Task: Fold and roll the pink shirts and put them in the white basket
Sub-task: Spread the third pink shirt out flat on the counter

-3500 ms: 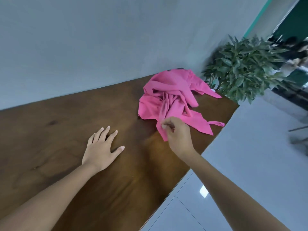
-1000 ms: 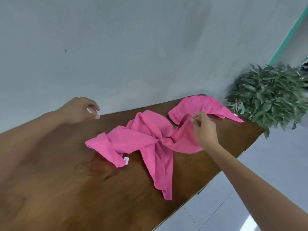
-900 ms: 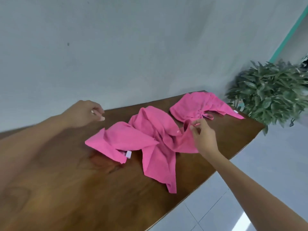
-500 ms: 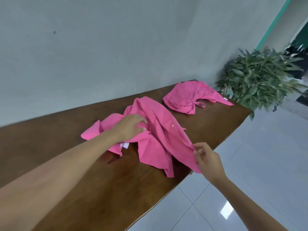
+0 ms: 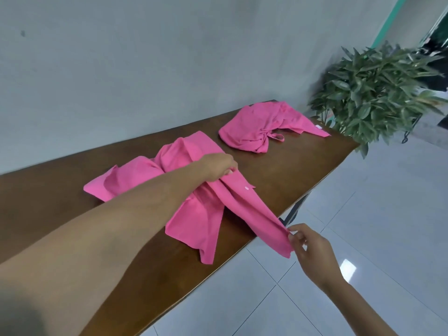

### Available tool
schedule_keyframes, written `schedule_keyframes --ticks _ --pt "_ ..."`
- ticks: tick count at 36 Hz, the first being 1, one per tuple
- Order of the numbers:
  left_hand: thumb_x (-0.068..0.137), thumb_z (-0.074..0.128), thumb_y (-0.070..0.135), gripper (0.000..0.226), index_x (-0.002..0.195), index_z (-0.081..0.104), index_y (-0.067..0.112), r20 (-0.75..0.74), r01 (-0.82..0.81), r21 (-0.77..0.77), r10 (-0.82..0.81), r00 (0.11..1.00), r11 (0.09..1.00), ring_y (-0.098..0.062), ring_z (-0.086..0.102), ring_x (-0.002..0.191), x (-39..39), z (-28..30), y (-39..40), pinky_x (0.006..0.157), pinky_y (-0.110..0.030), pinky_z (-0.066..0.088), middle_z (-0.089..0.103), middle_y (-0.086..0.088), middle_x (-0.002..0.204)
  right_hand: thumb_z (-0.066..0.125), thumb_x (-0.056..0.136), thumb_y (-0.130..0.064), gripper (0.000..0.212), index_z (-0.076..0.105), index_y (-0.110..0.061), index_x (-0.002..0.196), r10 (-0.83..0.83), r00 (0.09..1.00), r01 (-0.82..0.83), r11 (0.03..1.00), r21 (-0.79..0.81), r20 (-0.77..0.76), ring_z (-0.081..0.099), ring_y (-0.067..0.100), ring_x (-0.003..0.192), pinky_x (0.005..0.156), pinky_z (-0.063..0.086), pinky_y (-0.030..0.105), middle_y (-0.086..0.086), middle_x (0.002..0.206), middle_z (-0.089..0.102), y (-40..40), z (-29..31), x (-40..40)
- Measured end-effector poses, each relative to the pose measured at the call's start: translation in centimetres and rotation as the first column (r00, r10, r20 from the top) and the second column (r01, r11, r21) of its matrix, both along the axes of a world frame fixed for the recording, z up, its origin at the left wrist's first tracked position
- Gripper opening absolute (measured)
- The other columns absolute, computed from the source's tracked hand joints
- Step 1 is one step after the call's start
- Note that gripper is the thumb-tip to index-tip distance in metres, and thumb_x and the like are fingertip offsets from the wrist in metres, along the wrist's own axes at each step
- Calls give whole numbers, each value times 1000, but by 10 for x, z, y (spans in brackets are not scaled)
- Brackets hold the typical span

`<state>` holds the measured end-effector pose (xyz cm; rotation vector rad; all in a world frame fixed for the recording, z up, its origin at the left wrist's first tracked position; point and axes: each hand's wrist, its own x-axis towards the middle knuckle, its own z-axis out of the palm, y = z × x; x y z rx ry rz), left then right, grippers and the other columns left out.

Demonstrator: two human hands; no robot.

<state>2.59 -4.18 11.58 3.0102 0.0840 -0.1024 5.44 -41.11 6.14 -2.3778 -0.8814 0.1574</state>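
Pink shirt [image 5: 194,209] nearest you lies crumpled on the wooden table [image 5: 278,170], one strip of it pulled out past the table edge toward you. Your right hand [image 5: 312,253] pinches the end of that strip between thumb and fingertips, off the table over the tiled floor [image 5: 363,226]. Reads as tensioning the fabric so it untwists. Your left hand [image 5: 218,167] reaches across and grips a bunch of the same shirt mid-table, fingers curled on the cloth. That anchors the far end, so the span between your hands is taut while the rest stays slack and heaped. A loose flap hangs near the front edge.

Judgement: you're at the spread-out step; no fold or roll is made yet.

Further back, a second pink shirt [image 5: 264,127] sits bunched near the table's far end, apart from the first and untouched. Beyond the table end is a leafy potted plant [image 5: 373,93], with the grey wall [image 5: 145,69] behind. White basket isn't in view.
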Motion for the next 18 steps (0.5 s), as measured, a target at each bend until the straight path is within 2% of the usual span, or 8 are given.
schedule_keyframes --ticks 2,6,11,13,16,18 --pt "100 55 13 21 119 65 11 -72 16 60 -12 997 998 -31 61 105 11 1 -4 88 -48 51 61 -11 117 56 101 -22 16 61 -35 109 -15 1000 15 1000 -11 -2 62 5 83 67 44 18 -13 88 66 -11 -8 9" --pt "100 60 23 24 123 64 16 -183 107 249 -62 981 963 -29 56 111 27 0 -9 85 -39 47 62 -8 120 57 101 -26 13 63 -30 111 -40 998 38 998 -47 -39 60 2 81 66 42 13 -11 90 66 -26 -20 26" --pt "101 55 34 26 125 60 23 -196 168 455 -85 977 874 -23 48 118 35 -6 -14 93 -36 37 58 0 124 58 100 -28 15 65 -30 114 -26 997 22 998 -64 -70 61 3 84 75 53 26 -12 91 67 -30 -34 44" --pt "101 54 38 25 120 59 22 -160 159 470 -94 983 868 -22 46 116 35 -3 -13 96 -37 37 58 0 120 58 100 -27 16 65 -33 113 19 998 -23 998 -64 -62 59 -1 89 77 52 24 -16 94 66 -26 -35 49" --pt "100 56 36 20 104 59 16 -22 144 382 -147 989 913 -24 49 106 30 9 -10 97 -37 35 61 -2 104 59 98 -30 20 64 -33 118 64 996 -66 997 -33 -69 54 -6 98 79 44 16 -25 103 62 -11 -31 52" --pt "99 60 28 16 93 55 14 63 127 258 -147 987 958 -26 52 95 25 22 -13 91 -38 38 60 -4 91 59 97 -38 24 62 -34 120 88 992 -87 996 13 -90 56 -3 100 80 51 21 -22 109 60 6 -23 54"
